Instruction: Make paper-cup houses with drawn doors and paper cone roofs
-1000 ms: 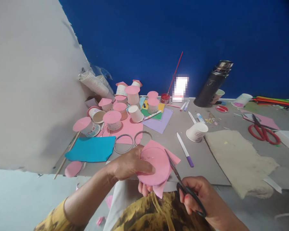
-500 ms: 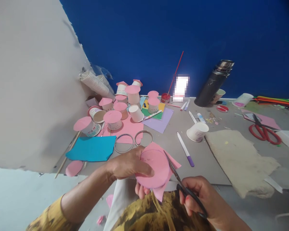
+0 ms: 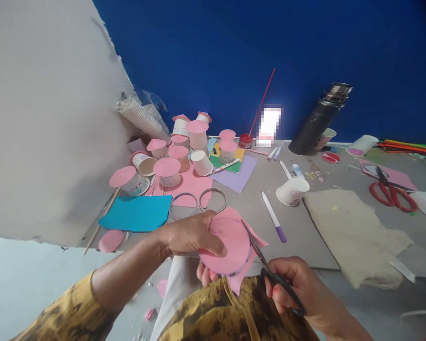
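Note:
My left hand (image 3: 199,239) pinches a sheet of pink paper (image 3: 230,246), thumb on top and fingers curled beneath. A round outline is drawn on the paper, and a partly cut strip hangs off its right and lower edge. In my right hand (image 3: 291,284) is a pair of black-handled scissors (image 3: 261,255), fingers through the loops. Their blades lie along the circle's right edge, at the slit between disc and strip. Two metal bangles (image 3: 213,201) lie on the table just beyond my left hand. A white marker with a purple cap (image 3: 274,217) is farther right.
Several paper cups topped with pink discs (image 3: 166,171) crowd the left back, near stacked cups (image 3: 144,116). Blue paper (image 3: 137,213) lies at left. A black flask (image 3: 315,123), a white cup (image 3: 293,191), red-handled scissors (image 3: 392,194) and a beige cloth (image 3: 351,232) are right.
The view has shifted slightly, so the table things sit a little higher in it. Both hands keep their hold, and the scissors stay near the same spot on the paper's edge.

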Demonstrator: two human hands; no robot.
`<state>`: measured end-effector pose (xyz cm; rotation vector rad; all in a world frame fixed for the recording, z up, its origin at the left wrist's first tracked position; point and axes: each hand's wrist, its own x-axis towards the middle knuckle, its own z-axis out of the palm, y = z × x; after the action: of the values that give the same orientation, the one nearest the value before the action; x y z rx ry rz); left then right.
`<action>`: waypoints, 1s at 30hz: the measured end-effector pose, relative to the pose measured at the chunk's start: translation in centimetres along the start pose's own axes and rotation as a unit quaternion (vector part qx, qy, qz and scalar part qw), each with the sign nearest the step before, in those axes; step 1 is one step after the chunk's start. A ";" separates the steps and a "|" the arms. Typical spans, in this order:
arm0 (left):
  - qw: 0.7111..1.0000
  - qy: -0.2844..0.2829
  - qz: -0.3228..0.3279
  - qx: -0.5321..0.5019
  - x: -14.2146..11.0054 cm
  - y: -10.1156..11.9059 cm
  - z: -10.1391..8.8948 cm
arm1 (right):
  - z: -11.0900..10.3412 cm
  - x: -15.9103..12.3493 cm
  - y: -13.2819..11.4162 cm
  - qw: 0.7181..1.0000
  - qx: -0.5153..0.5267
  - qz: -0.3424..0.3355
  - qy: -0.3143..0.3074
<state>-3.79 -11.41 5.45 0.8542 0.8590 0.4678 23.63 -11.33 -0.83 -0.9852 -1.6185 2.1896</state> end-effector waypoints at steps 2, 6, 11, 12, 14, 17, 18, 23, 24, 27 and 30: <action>1.000 -0.008 0.015 -0.003 -0.2 -0.1 -0.3 | 0.0 0.1 0.1 1.000 0.001 0.001 0.009; 0.992 0.071 0.103 -0.025 -0.4 -1.1 -0.2 | 0.2 0.5 0.4 0.999 0.011 -0.013 0.049; 0.920 0.256 0.250 -0.157 1.3 -4.7 2.8 | 0.7 1.6 0.3 0.995 0.042 -0.048 0.081; 0.909 0.279 0.261 -0.167 1.9 -5.4 3.5 | 0.8 1.8 0.3 0.994 0.047 -0.048 0.088; 0.888 0.322 0.274 -0.183 2.9 -6.3 4.8 | 1.0 2.2 0.3 0.993 0.050 -0.047 0.100; 0.871 0.366 0.275 -0.181 4.1 -6.7 5.6 | 1.0 2.4 0.7 0.993 0.041 -0.050 0.100; 0.870 0.371 0.275 -0.174 4.3 -6.7 5.7 | 1.0 2.5 0.8 0.993 0.038 -0.053 0.099; 0.863 0.398 0.280 -0.135 5.1 -6.9 5.6 | 1.5 2.5 0.7 0.992 0.052 -0.051 0.107; 0.863 0.405 0.275 -0.126 5.4 -7.0 5.7 | 1.6 2.5 0.6 0.992 0.054 -0.050 0.106; 0.867 0.410 0.257 -0.123 6.0 -6.9 5.9 | 2.0 2.7 0.0 0.992 0.051 -0.049 0.101; 0.859 0.420 0.256 -0.141 5.9 -6.8 5.6 | 2.1 2.7 -0.3 0.992 0.046 -0.058 0.102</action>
<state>4.38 -14.03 -0.76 0.5773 1.3106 1.4754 20.26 -11.26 -1.20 -1.0244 -1.4331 1.9958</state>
